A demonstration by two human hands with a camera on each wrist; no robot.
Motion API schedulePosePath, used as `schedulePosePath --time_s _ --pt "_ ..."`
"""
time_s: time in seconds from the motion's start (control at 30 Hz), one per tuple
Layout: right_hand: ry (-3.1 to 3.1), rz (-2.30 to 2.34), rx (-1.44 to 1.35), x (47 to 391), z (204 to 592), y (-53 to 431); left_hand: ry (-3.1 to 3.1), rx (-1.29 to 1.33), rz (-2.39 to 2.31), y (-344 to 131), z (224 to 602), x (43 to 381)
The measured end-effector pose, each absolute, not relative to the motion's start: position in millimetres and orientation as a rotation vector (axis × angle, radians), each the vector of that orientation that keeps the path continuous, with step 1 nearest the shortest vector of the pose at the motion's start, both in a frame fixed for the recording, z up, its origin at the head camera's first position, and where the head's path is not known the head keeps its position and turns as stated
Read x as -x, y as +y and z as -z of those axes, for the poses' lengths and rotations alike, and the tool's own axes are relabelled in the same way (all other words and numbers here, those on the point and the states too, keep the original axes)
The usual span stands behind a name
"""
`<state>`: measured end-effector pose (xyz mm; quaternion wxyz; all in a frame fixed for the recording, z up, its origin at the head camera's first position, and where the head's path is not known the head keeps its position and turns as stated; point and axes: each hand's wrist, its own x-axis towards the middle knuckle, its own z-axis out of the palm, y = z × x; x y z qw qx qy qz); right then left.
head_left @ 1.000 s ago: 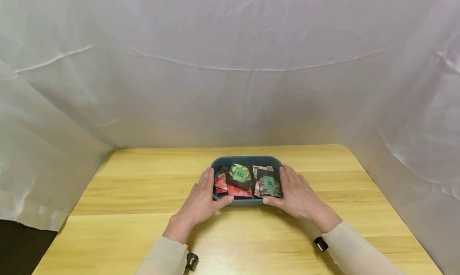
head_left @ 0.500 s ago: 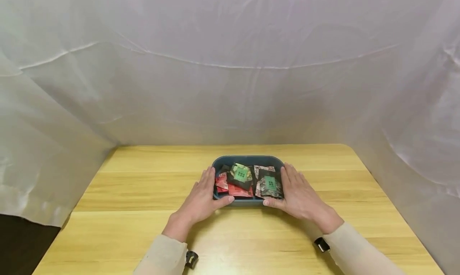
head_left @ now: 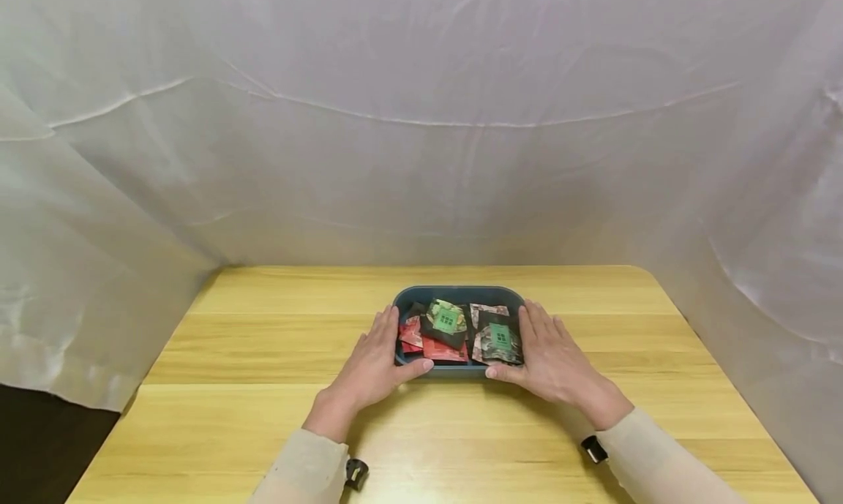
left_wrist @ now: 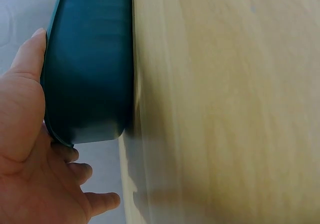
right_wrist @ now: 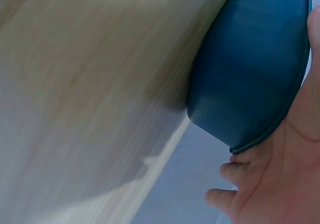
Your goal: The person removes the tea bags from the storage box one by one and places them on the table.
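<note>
In the head view, a dark blue bin stands on the wooden desk and holds a loose pile of flat sachets. Inside the bin, towards its left, a dark sachet with a green label lies on top of red sachets; towards its right lies another dark green-labelled sachet. The left hand lies against the bin's left end and the right hand against its right end. On both, the fingers are almost straight and close together along the bin's ends, with the thumbs spread out to its near side, pressing rather than curling round it. Pale sleeves show nearer the person than the bin, and a grey-white curtain hangs behind it.

In the left wrist view, the left thumb touches the bin's rim; the other fingertips show past the bin's corner, the lowest one apart from it.

In the right wrist view, the right palm lies beside the bin's rim, and relaxed fingertips show past its corner.
</note>
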<state>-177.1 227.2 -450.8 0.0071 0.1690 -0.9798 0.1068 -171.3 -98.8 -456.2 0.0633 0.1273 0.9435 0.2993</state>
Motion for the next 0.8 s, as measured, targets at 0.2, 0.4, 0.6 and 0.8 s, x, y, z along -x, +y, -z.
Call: schedulePosePath --time_s 0.2,0.4,0.6,0.8 --pt "-3.062 -0.325 -0.531 177.9 452.2 225.9 2.842 -0.365 -0.936 -99.4 458.5 170.4" --pt "-3.054 -0.360 -0.556 179.3 455.2 226.7 2.834 -0.356 -0.948 -100.3 459.0 170.7" --pt "-3.061 -0.348 -0.565 179.4 454.2 230.7 2.842 -0.376 -0.944 -101.4 458.8 170.3" --pt "-3.069 -0.296 -0.519 178.0 449.8 233.0 2.841 -0.383 -0.941 -99.6 457.6 170.5"
